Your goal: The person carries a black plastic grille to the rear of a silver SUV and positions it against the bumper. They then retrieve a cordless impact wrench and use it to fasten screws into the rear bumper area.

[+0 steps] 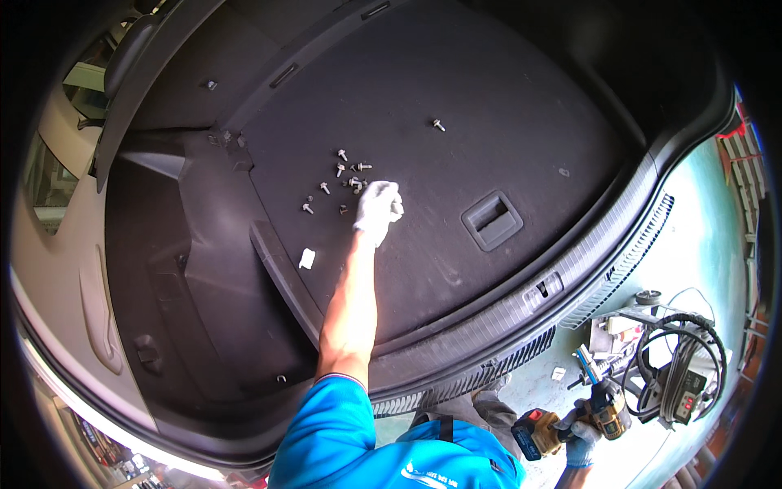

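Note:
My left hand [378, 209], in a white glove, reaches over the black boot floor panel [505, 106] of a car. Its fingers are curled closed, and whatever they hold, if anything, is hidden. Just beyond and left of it lies a loose group of bolts [355, 182], several with washer heads. A lone bolt [438, 125] rests farther off to the right. Low at the right, outside the car, my gloved right hand [582, 433] grips a yellow and black cordless impact driver [609, 411] with a blue battery, its nose pointing up.
A small white piece [306, 258] lies on the panel left of my forearm. The panel has a recessed handle [492, 220]. A deep side compartment [220, 326] opens at the left. The ribbed sill [456, 334] curves in front of me. A cable-wrapped machine [684, 375] stands at the right.

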Available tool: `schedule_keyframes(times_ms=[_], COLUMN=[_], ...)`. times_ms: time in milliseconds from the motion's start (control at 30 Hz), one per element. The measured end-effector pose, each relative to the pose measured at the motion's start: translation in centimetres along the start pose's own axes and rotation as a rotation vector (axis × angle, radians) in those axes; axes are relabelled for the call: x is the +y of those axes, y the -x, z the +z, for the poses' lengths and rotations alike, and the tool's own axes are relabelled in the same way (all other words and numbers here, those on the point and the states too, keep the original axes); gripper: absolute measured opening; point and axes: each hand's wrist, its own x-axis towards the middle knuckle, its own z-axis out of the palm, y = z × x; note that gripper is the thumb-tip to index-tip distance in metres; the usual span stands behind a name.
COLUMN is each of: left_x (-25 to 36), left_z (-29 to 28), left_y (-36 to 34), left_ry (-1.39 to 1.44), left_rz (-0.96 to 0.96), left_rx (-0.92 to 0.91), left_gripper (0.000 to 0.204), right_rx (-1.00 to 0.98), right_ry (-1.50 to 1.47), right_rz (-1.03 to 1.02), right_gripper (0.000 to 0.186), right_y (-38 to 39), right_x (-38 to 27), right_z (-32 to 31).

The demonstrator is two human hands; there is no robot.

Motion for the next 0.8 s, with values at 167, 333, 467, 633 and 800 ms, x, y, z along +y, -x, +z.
schedule_keyframes(times_ms=[167,333,467,633,800], left_x=[1.1,-0.2,-1.4,-5.5,-11.4], left_z=[0.3,3.9,8.2,13.1,17.8], left_y=[10.1,18.3,25.5,35.7,44.6], left_ry=[0.689,0.884,0.824,0.796,0.708], left_rz=[0.016,0.098,0.102,0.085,-0.157], left_rx=[-0.235,-0.521,-0.394,-0.330,-0.236], left_gripper=[0.011,0.026,0.031,0.019,0.021], right_rx=[-0.025,-0.110,-0.189,-0.313,-0.419], right_ry=[0.005,-0.028,-0.049,0.002,0.041], right_rz=[0.003,0.006,0.066,0.122,0.177], right_gripper=[0.055,0.056,0.059,0.054,0.054], right_y=[-0.1,-0.1,0.3,0.3,1.5], right_x=[0.1,0.3,-0.5,-0.4,-0.7], right_z=[-2.2,-5.2,-8.4,-14.3,-19.0])
